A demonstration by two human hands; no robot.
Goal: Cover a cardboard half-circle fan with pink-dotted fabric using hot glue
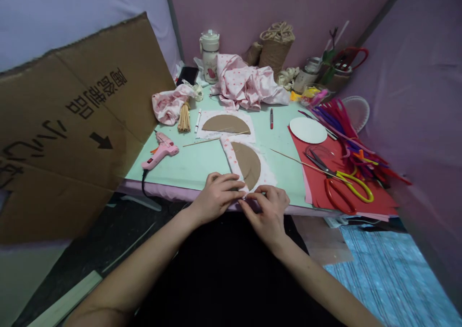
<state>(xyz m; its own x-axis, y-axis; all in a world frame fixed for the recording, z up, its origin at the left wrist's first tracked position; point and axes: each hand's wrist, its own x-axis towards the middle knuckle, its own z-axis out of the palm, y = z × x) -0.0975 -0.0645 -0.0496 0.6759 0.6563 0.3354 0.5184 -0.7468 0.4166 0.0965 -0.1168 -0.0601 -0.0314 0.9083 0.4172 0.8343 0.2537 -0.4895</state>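
Note:
A half-round piece of brown cardboard (246, 163) lies on white fabric with pink dots (266, 169) at the table's front edge. Along the cardboard's straight side, the fabric is folded over. My left hand (221, 194) is closed on the lower end of that fold, fingers pressed together. Just to its right, my right hand (267, 209) pinches the fabric's near corner, its fingertips almost meeting those of the left. Behind them, a second half-round cardboard (225, 124) rests on another dotted fabric piece, with thin sticks (202, 142) close by.
A pink glue gun (160, 151) lies at left beside a large cardboard sheet (83, 120). Scissors (348, 185) and a long skewer (288, 157) lie at right, near a white disc (308, 130). Crumpled fabric (249, 81), a bottle (210, 57) and twine (277, 47) stand at the back.

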